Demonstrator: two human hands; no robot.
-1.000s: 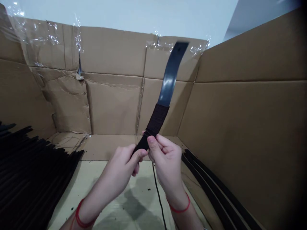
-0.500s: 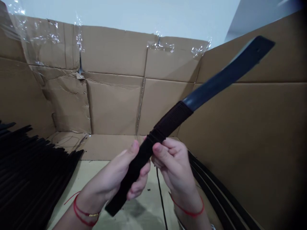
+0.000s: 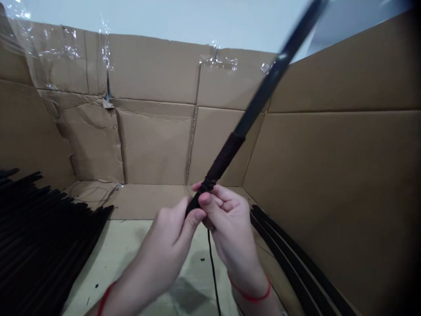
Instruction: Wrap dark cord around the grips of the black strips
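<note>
A long, flat, dark blue-grey strip (image 3: pixel 263 94) slants up to the right, turned nearly edge-on, its far end blurred at the top of the view. Dark brown cord wrapping (image 3: pixel 226 157) covers its middle in tight turns, with bunched loops at the lower end. Around the black lower part my left hand (image 3: pixel 164 245) is closed, its thumb beside the loops. My right hand (image 3: pixel 232 228) pinches at those loops, thumb in front. Below it hangs a black cord (image 3: pixel 212 263); its upper end is hidden by the fingers.
Cardboard walls (image 3: pixel 158 145) with clear tape surround the pale work surface (image 3: pixel 131 245). A pile of black strips (image 3: pixel 42 245) lies at the left. More long black strips (image 3: pixel 289 263) lean along the right wall.
The strip has rolled from its broad face toward its edge and swung steeper. My left hand has turned over, its back now showing; both hands stay close together at the loops.
</note>
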